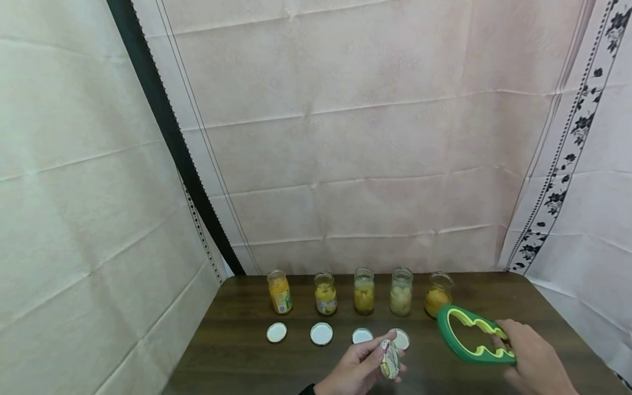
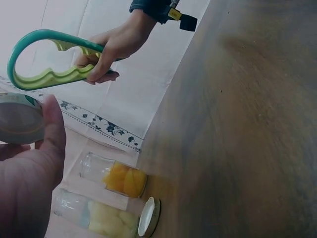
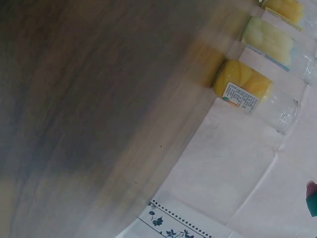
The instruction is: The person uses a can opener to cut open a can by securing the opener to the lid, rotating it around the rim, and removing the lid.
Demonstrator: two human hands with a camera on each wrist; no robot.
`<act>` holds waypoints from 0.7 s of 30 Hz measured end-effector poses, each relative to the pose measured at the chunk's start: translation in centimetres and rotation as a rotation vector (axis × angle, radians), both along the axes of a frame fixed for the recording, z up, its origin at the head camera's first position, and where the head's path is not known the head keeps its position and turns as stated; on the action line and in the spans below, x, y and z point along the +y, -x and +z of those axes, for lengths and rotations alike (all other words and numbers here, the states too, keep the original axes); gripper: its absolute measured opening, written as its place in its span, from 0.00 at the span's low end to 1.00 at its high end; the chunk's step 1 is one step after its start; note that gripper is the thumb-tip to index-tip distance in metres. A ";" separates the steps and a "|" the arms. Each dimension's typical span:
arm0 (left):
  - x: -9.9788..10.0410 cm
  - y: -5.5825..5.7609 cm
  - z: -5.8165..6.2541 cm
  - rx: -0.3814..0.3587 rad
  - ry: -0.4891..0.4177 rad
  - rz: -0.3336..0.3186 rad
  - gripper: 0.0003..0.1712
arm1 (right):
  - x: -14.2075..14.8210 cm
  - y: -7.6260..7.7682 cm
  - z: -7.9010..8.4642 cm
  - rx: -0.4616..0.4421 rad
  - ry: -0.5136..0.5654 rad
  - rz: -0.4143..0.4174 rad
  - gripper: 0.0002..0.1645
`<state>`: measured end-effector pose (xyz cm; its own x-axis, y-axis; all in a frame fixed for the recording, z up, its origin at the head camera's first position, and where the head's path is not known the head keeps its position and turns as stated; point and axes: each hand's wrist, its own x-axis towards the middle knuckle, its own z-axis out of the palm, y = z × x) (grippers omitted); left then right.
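My left hand (image 1: 357, 365) pinches a jar lid (image 1: 390, 360) between thumb and fingers, tilted up off the table; the left wrist view shows the lid's (image 2: 20, 119) pale face. My right hand (image 1: 535, 356) grips the handles of a green jar opener (image 1: 446, 329) with wavy light-green inner edges. The opener's loop points left, in the air with nothing inside it. Behind it stands an uncapped glass jar of orange-yellow fruit (image 1: 436, 300). Only a fingertip and a bit of the green opener (image 3: 312, 204) enter the right wrist view.
Several more uncapped jars stand in a row along the back of the brown table (image 1: 237, 351), among them one with pale fruit (image 1: 400, 299) and an orange one (image 1: 280, 293). Several white-faced lids, such as this lid (image 1: 321, 333), lie before them. A cloth (image 1: 345, 137) hangs behind.
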<state>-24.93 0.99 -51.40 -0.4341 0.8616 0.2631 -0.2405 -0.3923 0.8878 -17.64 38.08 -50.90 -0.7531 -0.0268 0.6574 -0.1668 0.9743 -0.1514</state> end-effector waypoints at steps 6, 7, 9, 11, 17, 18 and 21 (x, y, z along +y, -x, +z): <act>0.5 0.5 0.0 0.136 0.224 0.123 0.33 | 0.0 -0.1 -0.1 0.019 -0.029 0.002 0.08; 0.8 0.6 -0.1 0.194 0.261 0.161 0.31 | 0.0 -0.2 -0.1 0.024 -0.033 0.001 0.08; 1.7 0.8 -0.5 0.297 0.324 0.232 0.29 | 0.1 -0.4 -0.2 0.022 -0.032 -0.004 0.07; 2.7 1.0 -0.8 0.379 0.392 0.286 0.28 | 0.3 -0.6 -0.3 0.019 -0.028 -0.010 0.07; 6.3 2.3 -1.9 0.975 0.700 0.323 0.29 | 1.4 -1.3 -1.1 0.081 -0.009 -0.009 0.16; 6.9 2.5 -2.0 1.102 0.746 0.323 0.29 | 1.6 -1.4 -1.2 0.085 -0.009 -0.012 0.20; 9.0 2.8 -2.2 1.369 0.849 0.310 0.26 | 2.1 -1.7 -1.2 0.046 -0.017 -0.046 0.30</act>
